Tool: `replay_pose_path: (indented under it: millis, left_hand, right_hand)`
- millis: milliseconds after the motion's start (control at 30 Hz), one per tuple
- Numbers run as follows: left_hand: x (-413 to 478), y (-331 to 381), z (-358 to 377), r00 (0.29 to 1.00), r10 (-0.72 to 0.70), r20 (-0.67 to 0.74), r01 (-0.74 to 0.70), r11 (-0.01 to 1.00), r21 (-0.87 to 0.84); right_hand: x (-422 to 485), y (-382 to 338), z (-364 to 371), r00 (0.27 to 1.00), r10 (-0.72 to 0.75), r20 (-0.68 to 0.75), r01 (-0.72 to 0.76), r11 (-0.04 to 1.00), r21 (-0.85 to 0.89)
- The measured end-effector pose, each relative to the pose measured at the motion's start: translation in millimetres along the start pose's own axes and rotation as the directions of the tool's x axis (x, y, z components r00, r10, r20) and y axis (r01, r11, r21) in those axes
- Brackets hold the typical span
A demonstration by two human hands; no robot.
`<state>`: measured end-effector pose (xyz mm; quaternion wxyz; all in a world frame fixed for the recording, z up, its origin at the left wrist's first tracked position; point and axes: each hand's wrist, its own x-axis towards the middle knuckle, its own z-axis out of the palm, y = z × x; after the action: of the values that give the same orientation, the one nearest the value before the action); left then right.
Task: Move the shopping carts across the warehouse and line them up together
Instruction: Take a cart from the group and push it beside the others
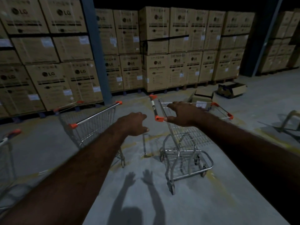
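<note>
The nearest shopping cart (186, 143) stands on the concrete floor (235, 184) just right of centre. It is empty and turned side-on, so its handle (154, 108) runs from near to far along its left side. It is a stiff wire basket on a steel tube frame, so it is probably light, with nothing fragile about it. Its small wheels (172, 187) will likely swivel and let it drift sideways if it is pushed from one corner. The sound hold is the handle bar, both hands spaced between the orange end caps.

The right hand (183, 113) is spread over the basket's top rim, thumb just beside the near orange cap (159, 118). I cannot tell if the fingers touch the wire. The left hand (134, 123) hangs in the air left of the handle, fingers loosely curled, holding nothing.

A second cart (90, 120) stands near on the left, and a third (8, 140) shows at the far left edge. Stacked cardboard boxes (155, 69) wall the far side.
</note>
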<state>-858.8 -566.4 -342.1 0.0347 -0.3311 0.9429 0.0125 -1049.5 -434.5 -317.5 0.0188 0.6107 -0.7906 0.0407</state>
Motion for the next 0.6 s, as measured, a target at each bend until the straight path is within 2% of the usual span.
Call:
replay_pose_path:
  millis: [167,367,600]
  left_hand:
    - [109.1,-25.2,16.5,0.998,0.003,0.056,-0.006,0.999,0.053]
    - [256.5,-55.5,23.3,0.992,0.013,0.128,-0.027,0.994,0.104]
    - [393.6,-84.7,33.6,0.986,0.037,0.162,-0.054,0.994,0.098]
  right_hand:
    - [103.2,39.4,47.9,1.000,0.010,0.025,-0.011,0.999,0.040]
    - [233.0,96.4,95.1,0.994,0.052,0.092,-0.068,0.982,0.176]
    - [354.0,151.5,128.1,0.983,0.084,0.163,-0.119,0.969,0.219]
